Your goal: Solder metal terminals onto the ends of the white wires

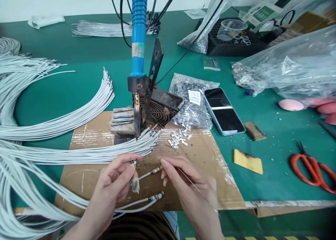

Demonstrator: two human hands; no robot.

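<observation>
My left hand (115,180) is closed, thumb and forefinger pinching the end of a white cable (135,161) whose small tip points up. A crumpled clear bit of plastic (135,185) hangs under these fingers. To the right, my right hand (187,187) is closed in a pinch on a thin strand of solder wire (193,184), which trails back over the hand. Between the hands lies a cable end with a small white connector (155,170); more connector-tipped cables (157,197) rest below. A blue-handled soldering iron (138,57) stands tip down above a fanned cable bundle (131,149).
Small white connectors (180,138) lie scattered on the cardboard sheet (210,163). Behind them are a bag of dark parts (194,96), a phone (224,110) and a black fan (160,108). Red-handled scissors (312,171) and a yellow sponge (248,161) lie right; cable coils (15,184) crowd the left.
</observation>
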